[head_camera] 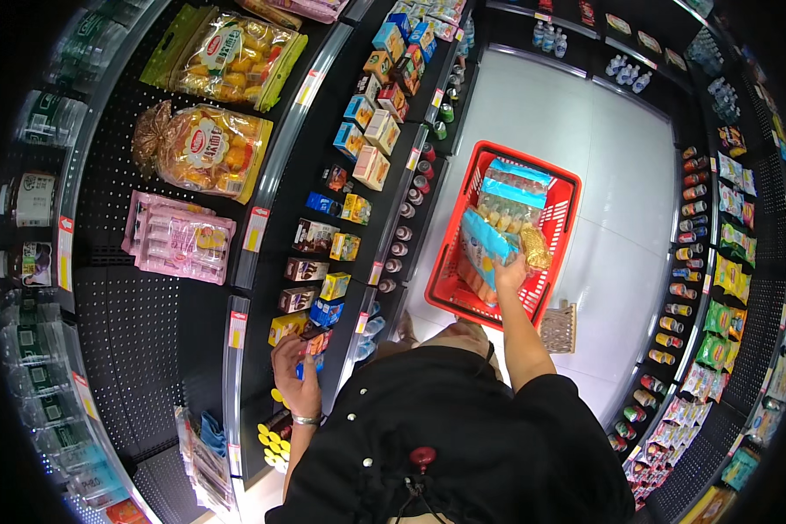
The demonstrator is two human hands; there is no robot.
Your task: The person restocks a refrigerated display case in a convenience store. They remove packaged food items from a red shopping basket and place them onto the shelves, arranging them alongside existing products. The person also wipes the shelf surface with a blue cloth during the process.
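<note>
My right hand [511,274] reaches into a red plastic shopping basket [566,252] and grips the edge of a blue packaged food bag [481,245]. Beside it, a gold-coloured twisted wrapper end [535,249] sticks up. Another clear bag with blue bands [514,187] lies at the basket's far end. My left hand [296,374], with a bracelet at the wrist, is at the shelf on the left. Its fingers are bent around a small dark and red box [317,340]; whether they hold it or only touch it cannot be told.
Small snack boxes [314,236] line the left shelf, with bagged bread [209,150] and pink packets [183,239] on another. Cans and snack bags [719,318] fill the right shelves. A brown woven-looking object [558,327] is beside the basket on the pale tiled floor [619,262].
</note>
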